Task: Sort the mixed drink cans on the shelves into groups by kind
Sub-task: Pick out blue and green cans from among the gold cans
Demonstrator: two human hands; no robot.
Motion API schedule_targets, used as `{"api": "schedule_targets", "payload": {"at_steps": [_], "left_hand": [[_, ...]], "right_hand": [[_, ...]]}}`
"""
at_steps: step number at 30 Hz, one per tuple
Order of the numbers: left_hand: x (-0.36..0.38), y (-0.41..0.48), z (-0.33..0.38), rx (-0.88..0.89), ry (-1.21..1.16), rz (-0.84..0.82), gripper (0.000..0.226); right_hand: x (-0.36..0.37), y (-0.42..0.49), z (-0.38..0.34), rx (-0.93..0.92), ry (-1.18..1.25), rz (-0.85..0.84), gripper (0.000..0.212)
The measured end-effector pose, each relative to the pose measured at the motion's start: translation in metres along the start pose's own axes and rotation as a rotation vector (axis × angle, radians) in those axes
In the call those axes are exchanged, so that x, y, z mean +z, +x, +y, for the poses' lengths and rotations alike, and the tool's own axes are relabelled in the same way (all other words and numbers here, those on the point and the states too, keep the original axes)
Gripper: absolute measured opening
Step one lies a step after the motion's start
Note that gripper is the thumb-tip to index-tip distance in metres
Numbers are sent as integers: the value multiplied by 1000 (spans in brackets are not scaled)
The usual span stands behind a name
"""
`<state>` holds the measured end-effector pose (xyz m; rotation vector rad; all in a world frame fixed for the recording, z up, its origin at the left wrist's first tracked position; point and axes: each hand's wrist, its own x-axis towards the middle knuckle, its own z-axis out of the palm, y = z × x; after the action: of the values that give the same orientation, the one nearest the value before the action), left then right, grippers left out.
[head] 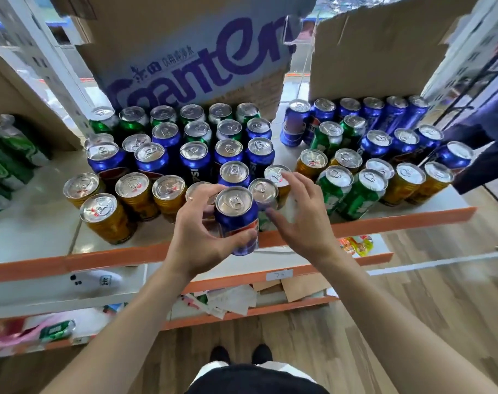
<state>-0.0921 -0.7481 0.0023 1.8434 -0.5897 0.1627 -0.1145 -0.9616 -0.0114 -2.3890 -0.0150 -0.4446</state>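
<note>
Sorting looks about half done, in my judgement. On the shelf (114,258) the left group already has gold cans (108,220) in front, blue cans (195,160) in the middle and green cans (132,120) at the back, with a few blue ones among the green. The right group is more mixed and needs much work. The left hand (202,234) grasps one blue can (237,220) around its side, upright at the front edge of the shelf, with a silver top and a closed tab. The right hand (301,214) is released, its fingers spread above the neighbouring can tops; whether it touches them I cannot tell.
</note>
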Motion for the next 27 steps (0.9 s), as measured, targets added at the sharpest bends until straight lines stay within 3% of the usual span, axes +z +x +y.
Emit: {"api": "schedule_targets", "payload": {"at_steps": [4, 14, 27], "left_hand": [[15, 19, 19, 93, -32, -32, 76], [87, 81, 82, 181, 63, -30, 74], [222, 175, 109, 107, 133, 133, 72]], "right_hand": [[-44, -6, 4, -132, -120, 29, 61], [-141, 9, 61, -148, -240, 177, 56], [-247, 66, 173, -108, -329, 42, 63]]}}
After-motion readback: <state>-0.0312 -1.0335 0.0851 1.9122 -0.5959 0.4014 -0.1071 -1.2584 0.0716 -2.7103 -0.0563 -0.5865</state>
